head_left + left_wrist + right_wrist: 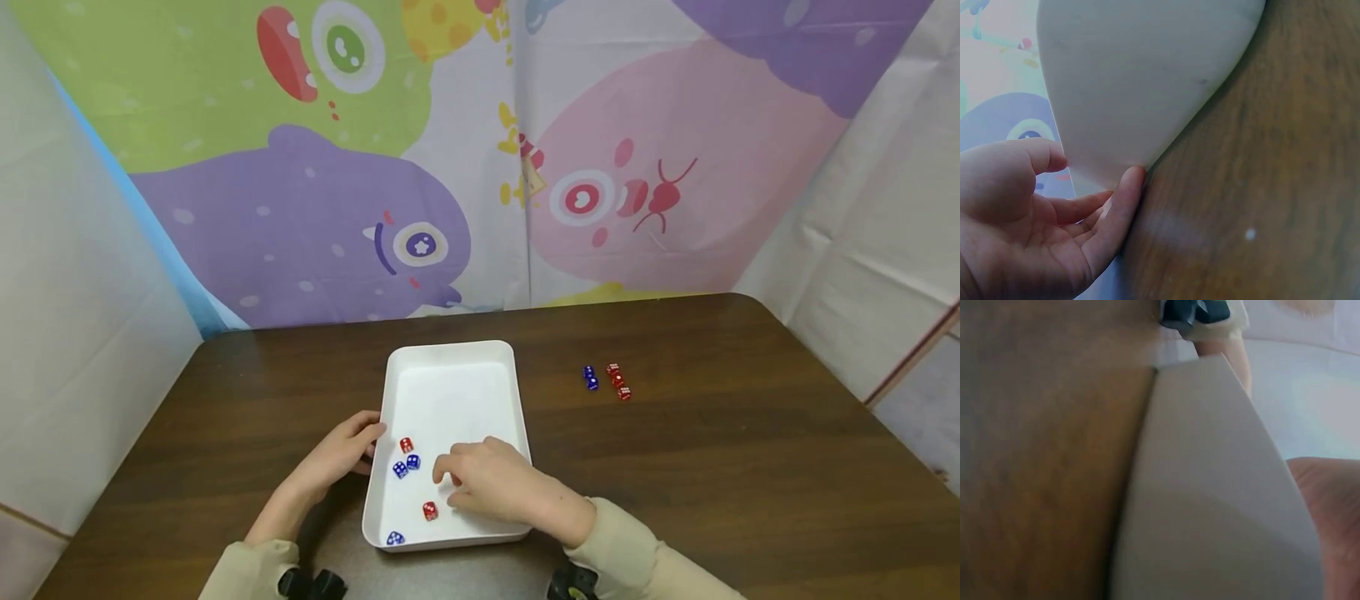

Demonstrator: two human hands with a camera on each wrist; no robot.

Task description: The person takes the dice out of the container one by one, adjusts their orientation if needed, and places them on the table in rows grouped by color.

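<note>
My left hand point(341, 450) is at the left side of a white tray point(450, 375). In the left wrist view, that hand's fingertips point(1132, 181) touch the tray's outer wall point(1147, 81) while the thumb is right at its rim. Over the tray's near right part hovers my right hand point(491, 483), fingers bent downward and a gap showing between thumb and forefinger. Left of it lie a red die point(430, 510), another red die point(406, 445), two blue dice point(400, 470) close together, and a blue die point(395, 538) in the near left corner.
On the brown table point(712, 467), right of the tray, two blue dice point(592, 383) stand in a short row beside a row of three red dice point(618, 380). A cartoon-printed cloth point(480, 208) hangs behind the table's far edge, with white sheets point(75, 292) at the sides.
</note>
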